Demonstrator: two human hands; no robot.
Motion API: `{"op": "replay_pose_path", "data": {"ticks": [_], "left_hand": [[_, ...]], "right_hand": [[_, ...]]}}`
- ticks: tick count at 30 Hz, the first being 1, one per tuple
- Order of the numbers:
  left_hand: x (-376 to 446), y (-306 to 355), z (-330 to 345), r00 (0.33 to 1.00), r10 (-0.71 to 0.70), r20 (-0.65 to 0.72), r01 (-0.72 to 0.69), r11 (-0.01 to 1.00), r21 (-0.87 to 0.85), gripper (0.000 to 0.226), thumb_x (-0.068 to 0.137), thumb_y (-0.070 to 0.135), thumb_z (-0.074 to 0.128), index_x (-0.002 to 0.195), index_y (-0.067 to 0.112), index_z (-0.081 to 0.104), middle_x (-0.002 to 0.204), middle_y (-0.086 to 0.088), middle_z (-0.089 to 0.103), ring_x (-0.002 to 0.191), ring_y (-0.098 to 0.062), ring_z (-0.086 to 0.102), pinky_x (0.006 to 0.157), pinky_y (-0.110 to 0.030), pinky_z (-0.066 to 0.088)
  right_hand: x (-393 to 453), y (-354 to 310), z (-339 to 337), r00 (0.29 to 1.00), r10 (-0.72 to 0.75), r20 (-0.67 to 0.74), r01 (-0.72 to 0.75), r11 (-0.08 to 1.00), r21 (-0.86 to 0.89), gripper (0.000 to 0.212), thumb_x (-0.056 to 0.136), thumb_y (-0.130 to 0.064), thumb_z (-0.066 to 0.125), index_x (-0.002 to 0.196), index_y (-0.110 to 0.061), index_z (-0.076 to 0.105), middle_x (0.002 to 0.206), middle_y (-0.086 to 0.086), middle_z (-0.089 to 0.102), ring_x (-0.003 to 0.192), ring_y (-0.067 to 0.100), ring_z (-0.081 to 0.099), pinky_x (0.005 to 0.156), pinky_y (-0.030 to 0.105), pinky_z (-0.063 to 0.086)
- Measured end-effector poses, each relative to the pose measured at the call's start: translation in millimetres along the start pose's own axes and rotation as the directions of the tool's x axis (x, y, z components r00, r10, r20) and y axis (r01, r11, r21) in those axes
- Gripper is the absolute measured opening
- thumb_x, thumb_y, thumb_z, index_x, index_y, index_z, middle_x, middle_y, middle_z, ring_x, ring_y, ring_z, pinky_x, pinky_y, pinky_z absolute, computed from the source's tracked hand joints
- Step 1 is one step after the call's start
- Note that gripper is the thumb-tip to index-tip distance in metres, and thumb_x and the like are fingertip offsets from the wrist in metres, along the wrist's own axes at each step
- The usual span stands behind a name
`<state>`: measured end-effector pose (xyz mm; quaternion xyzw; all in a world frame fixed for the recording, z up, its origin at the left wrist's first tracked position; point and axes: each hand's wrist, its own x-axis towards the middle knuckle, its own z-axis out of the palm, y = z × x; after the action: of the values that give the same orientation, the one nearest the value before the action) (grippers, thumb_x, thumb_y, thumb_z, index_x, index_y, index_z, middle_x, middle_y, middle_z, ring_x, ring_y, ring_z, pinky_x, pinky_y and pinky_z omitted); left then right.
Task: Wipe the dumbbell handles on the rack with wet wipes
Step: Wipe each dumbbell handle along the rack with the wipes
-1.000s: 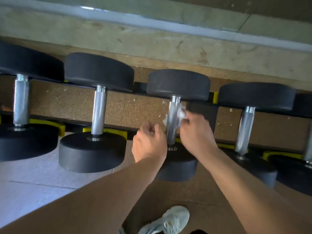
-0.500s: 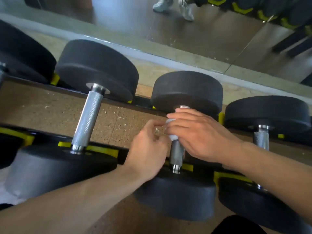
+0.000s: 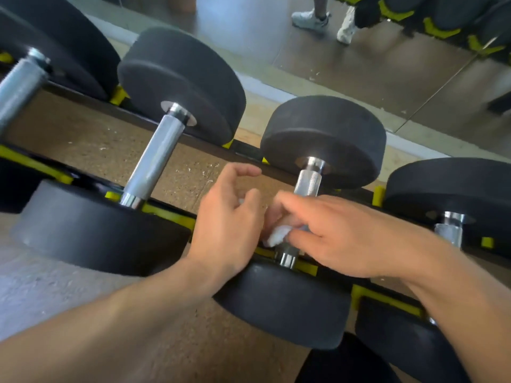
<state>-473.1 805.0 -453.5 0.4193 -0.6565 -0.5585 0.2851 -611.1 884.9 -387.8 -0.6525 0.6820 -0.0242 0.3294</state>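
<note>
Rack [image 3: 177,150]: black rails, yellow cradles; holds four visible dumbbells.
Left hand [image 3: 229,217]: left of the wiped handle, fingers loosely curled, gripping nothing certain.
Handle [image 3: 308,182]: one, knurled silver steel, third dumbbell from the left.
Wipe [image 3: 279,236]: one, white, crumpled against the handle's lower end.
Right hand [image 3: 348,233]: fingers pinch the wipe.

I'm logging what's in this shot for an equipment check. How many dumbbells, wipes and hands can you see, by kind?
Dumbbells: 4, far left, next, the one being wiped, far right
White wipes: 1
Hands: 2, left hand, right hand
Total: 7
</note>
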Motion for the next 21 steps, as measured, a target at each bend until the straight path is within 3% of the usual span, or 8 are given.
{"op": "replay_pose_path", "data": {"ticks": [4,6,8,10,12,15,19,21], "left_hand": [[3,-3,2,0.999,-0.001,-0.042,0.004,0.998,0.068,0.026,0.088,0.009,0.050,0.102,0.028,0.062,0.046,0.010,0.053,0.042,-0.007,0.046,0.049,-0.023,0.041],[6,-2,4,1.000,0.018,-0.013,-0.016,0.985,0.173,0.021,0.085,0.015,0.053,0.094,0.031,0.063,0.050,0.009,0.056,0.044,-0.008,0.048,0.054,-0.027,0.040],[9,0,6,1.000,-0.014,0.003,0.013,0.974,0.226,0.015,0.084,0.019,0.056,0.087,0.032,0.064,0.054,0.009,0.058,0.048,-0.008,0.051,0.057,-0.027,0.039],[11,0,6,0.998,-0.059,-0.005,0.059,0.971,0.234,0.013,0.084,0.021,0.057,0.084,0.030,0.067,0.054,0.010,0.058,0.047,-0.006,0.051,0.056,-0.026,0.038],[12,1,7,0.997,-0.077,-0.017,0.079,0.973,0.215,0.013,0.084,0.020,0.059,0.082,0.027,0.069,0.047,0.012,0.056,0.041,-0.004,0.049,0.054,-0.024,0.037],[11,3,7,0.996,-0.091,-0.024,0.094,0.974,0.205,0.011,0.084,0.020,0.060,0.082,0.025,0.070,0.042,0.016,0.053,0.038,-0.002,0.047,0.052,-0.024,0.036],[10,5,7,0.993,-0.109,-0.037,0.115,0.970,0.215,0.011,0.084,0.022,0.060,0.083,0.024,0.071,0.045,0.017,0.055,0.046,-0.002,0.049,0.055,-0.024,0.037],[10,4,6,0.992,-0.116,-0.053,0.124,0.971,0.206,0.012,0.084,0.023,0.060,0.082,0.023,0.072,0.053,0.016,0.058,0.054,-0.007,0.052,0.059,-0.026,0.039]], "right_hand": [[-9,8,11,0.998,-0.068,0.015,0.069,0.993,-0.096,0.003,0.098,-0.043,0.052,0.096,-0.042,0.053,0.106,-0.024,0.060,0.110,-0.006,0.048,0.098,0.035,0.044],[-15,15,11,0.994,-0.108,-0.001,0.106,0.977,-0.187,0.013,0.098,-0.045,0.051,0.103,-0.045,0.063,0.131,-0.028,0.052,0.135,-0.011,0.026,0.116,0.030,0.026],[-20,21,8,0.987,-0.161,0.025,0.161,0.945,-0.284,0.025,0.102,-0.036,0.050,0.118,-0.048,0.065,0.145,-0.034,0.040,0.143,-0.010,0.008,0.119,0.020,0.011],[-20,25,8,0.972,-0.230,0.041,0.230,0.907,-0.352,0.036,0.102,-0.025,0.050,0.127,-0.049,0.060,0.145,-0.036,0.041,0.144,-0.003,0.014,0.117,0.025,0.018],[-16,24,12,0.963,-0.267,0.017,0.252,0.881,-0.400,0.039,0.100,-0.021,0.052,0.128,-0.049,0.057,0.135,-0.030,0.054,0.136,0.002,0.027,0.109,0.031,0.032],[-7,21,19,0.955,-0.296,0.023,0.271,0.838,-0.474,0.046,0.096,-0.020,0.053,0.130,-0.050,0.052,0.129,-0.023,0.058,0.128,0.007,0.035,0.105,0.033,0.036],[0,20,24,0.952,-0.306,-0.011,0.260,0.829,-0.496,0.028,0.095,-0.032,0.048,0.117,-0.047,0.060,0.109,-0.017,0.058,0.113,0.015,0.048,0.093,0.037,0.044],[-1,20,23,0.955,-0.289,-0.064,0.233,0.867,-0.441,0.024,0.093,-0.028,0.056,0.107,-0.044,0.068,0.095,-0.014,0.056,0.101,0.015,0.055,0.084,0.039,0.051]]}}
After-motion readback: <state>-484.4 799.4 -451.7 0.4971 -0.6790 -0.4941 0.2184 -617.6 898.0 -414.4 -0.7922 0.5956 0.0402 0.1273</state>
